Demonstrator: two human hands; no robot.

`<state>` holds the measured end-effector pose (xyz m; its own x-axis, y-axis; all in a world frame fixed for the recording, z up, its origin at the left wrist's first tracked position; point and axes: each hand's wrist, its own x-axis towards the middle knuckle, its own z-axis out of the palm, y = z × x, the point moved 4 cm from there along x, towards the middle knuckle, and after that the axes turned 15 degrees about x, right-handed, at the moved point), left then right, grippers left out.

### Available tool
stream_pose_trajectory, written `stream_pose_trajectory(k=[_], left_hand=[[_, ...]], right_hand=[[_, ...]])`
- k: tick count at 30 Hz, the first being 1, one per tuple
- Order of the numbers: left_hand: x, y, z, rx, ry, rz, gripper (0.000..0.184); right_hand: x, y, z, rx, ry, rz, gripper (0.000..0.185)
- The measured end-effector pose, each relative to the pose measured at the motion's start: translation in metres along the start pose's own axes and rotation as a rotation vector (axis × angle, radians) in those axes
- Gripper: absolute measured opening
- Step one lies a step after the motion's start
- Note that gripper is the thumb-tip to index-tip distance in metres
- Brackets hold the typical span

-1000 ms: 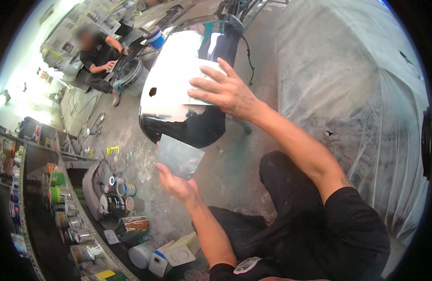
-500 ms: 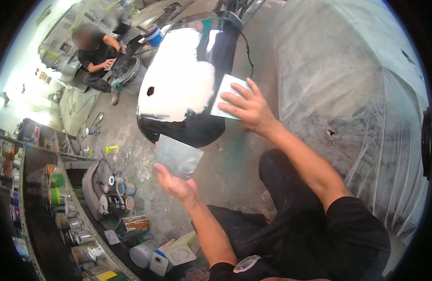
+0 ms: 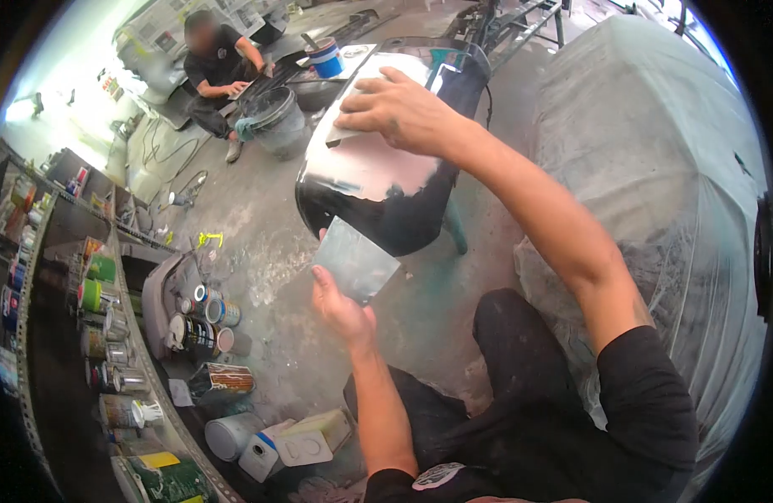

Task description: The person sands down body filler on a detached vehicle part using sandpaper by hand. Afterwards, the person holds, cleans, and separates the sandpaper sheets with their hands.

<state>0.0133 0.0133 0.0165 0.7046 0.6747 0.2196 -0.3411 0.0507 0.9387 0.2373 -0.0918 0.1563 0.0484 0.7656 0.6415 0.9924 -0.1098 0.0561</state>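
Observation:
My left hand point(image 3: 343, 308) grips a flat, square grey plate point(image 3: 358, 258), thumb along its near edge, in front of the panel's lower end. A black vehicle body panel point(image 3: 365, 220) carries a large whitish, putty-like patch point(image 3: 403, 174). Over the upper left of that patch reaches my right hand point(image 3: 400, 111), fingers bent on a thin, pale flat spreader point(image 3: 344, 137). Most of the spreader is hidden under the hand; its lower edge lies at or just above the panel, I cannot tell which.
Another person point(image 3: 219, 63) sits at the upper left by a grey bucket point(image 3: 273, 126). A blue-and-white tub point(image 3: 326, 59) stands behind the panel. Shelves with paint cans point(image 3: 110, 335) line the left; more cans point(image 3: 223, 312) stand on the floor. Plastic sheeting point(image 3: 629, 151) covers something large at right.
My right hand has moved left and up, from the panel's right edge to over the patch, with the spreader. My left hand still holds the plate. The view has shifted.

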Motion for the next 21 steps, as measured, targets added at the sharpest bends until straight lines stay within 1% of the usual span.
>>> stream_pose_trajectory(k=[2,6,7,10,14,16,18,21], left_hand=[[0.001,-0.001,-0.001,-0.014,0.007,-0.001,0.061],[0.003,-0.003,-0.004,-0.033,-0.001,0.008,0.061],[0.003,-0.004,-0.005,-0.032,0.001,0.006,0.061],[0.003,-0.004,-0.006,-0.036,0.000,0.001,0.062],[0.001,-0.003,-0.005,-0.012,0.012,-0.018,0.063],[0.002,-0.005,-0.007,-0.022,0.013,-0.031,0.063],[0.002,-0.006,-0.010,0.028,0.034,-0.037,0.063],[0.003,-0.008,-0.011,0.015,0.022,-0.014,0.063]], right_hand=[[0.013,0.011,0.010,-0.019,0.021,-0.067,0.040],[0.033,0.017,0.019,-0.031,-0.059,-0.065,0.041],[0.035,0.016,0.019,0.033,-0.194,0.046,0.045],[0.036,0.016,0.019,0.050,-0.240,0.058,0.046],[0.023,0.015,0.011,0.111,-0.208,0.089,0.047],[0.013,0.016,0.009,0.144,-0.123,0.044,0.049],[-0.001,0.017,0.008,0.144,-0.124,0.049,0.049],[-0.022,0.015,0.002,0.147,-0.099,0.042,0.050]])
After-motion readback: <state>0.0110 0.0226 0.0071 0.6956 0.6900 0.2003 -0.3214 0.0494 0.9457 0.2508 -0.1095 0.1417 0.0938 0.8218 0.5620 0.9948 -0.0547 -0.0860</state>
